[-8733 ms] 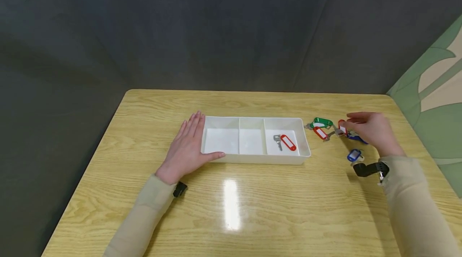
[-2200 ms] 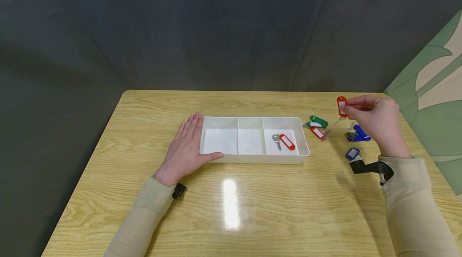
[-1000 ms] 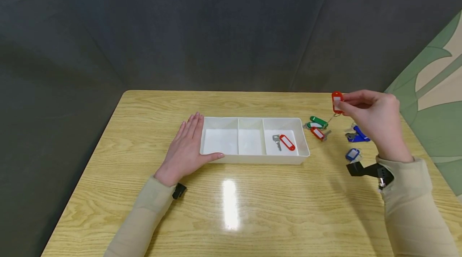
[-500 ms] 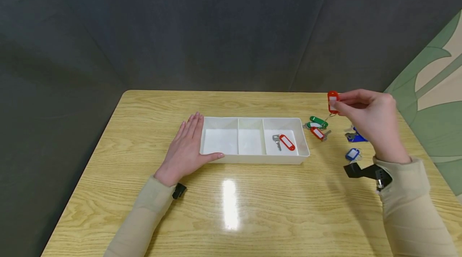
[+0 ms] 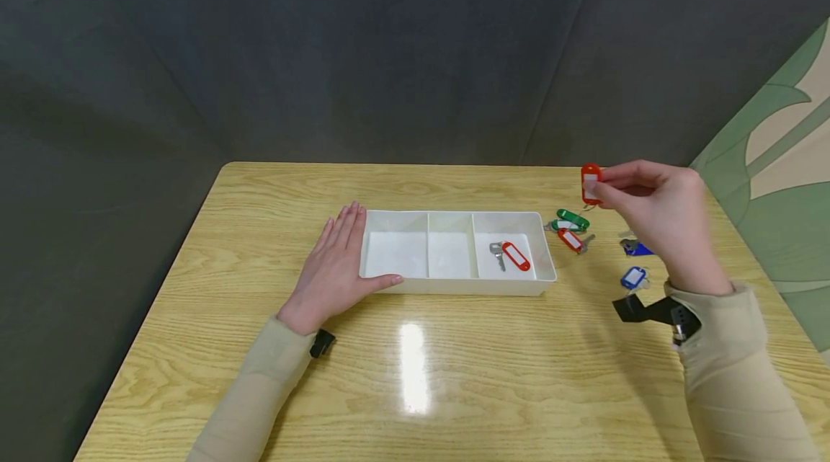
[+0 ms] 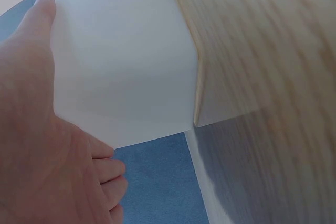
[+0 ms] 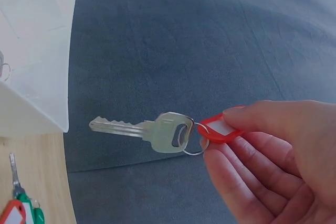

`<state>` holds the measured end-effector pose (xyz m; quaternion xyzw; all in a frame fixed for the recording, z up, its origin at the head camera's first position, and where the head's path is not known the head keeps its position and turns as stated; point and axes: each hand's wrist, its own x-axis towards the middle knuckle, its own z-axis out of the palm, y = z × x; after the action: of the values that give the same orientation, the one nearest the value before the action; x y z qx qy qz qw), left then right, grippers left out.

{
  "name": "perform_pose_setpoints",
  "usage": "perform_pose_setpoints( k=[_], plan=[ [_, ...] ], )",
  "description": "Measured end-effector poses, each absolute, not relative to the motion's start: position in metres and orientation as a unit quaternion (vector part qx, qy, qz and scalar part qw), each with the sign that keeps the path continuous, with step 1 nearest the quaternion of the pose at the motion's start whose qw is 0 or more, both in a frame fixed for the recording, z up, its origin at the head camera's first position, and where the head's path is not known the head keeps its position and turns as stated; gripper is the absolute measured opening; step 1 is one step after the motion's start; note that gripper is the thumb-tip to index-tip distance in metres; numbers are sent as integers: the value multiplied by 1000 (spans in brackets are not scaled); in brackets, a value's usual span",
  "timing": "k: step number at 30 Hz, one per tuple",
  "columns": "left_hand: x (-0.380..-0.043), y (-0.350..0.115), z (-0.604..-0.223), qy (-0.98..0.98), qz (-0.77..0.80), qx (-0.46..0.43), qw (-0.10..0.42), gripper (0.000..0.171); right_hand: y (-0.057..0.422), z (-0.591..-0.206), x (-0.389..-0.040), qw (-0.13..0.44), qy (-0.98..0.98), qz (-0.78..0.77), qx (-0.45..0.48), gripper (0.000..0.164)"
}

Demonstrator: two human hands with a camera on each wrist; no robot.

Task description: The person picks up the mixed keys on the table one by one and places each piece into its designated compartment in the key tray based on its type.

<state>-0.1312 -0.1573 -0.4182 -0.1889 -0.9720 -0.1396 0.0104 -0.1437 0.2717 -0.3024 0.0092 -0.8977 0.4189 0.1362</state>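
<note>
Between thumb and fingers my right hand pinches a red key tag, held up above the table to the right of the tray. A silver key hangs from its ring in the right wrist view. My left hand lies with straight fingers along the left end of the white three-compartment tray, its thumb over the front rim. In the tray's right compartment lies another red key tag with a key beside it. The left wrist view shows the left palm against the tray's outer wall.
Just right of the tray, green key tags and a red key tag lie close together with keys. Farther right are blue key tags, partly behind the right hand. A dark curtain stands behind the wooden table.
My right hand has lifted the red key tag from the pile and carried it leftward, toward the tray. The left hand stays at the tray's end.
</note>
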Motion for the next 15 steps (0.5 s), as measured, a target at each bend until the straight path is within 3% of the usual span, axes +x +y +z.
perform_pose_setpoints(
  k=[15],
  plan=[
    [-132,-157,-418,-972,-141,-187,9,126,259,-307,-144,134,-896,421,38,23]
  ],
)
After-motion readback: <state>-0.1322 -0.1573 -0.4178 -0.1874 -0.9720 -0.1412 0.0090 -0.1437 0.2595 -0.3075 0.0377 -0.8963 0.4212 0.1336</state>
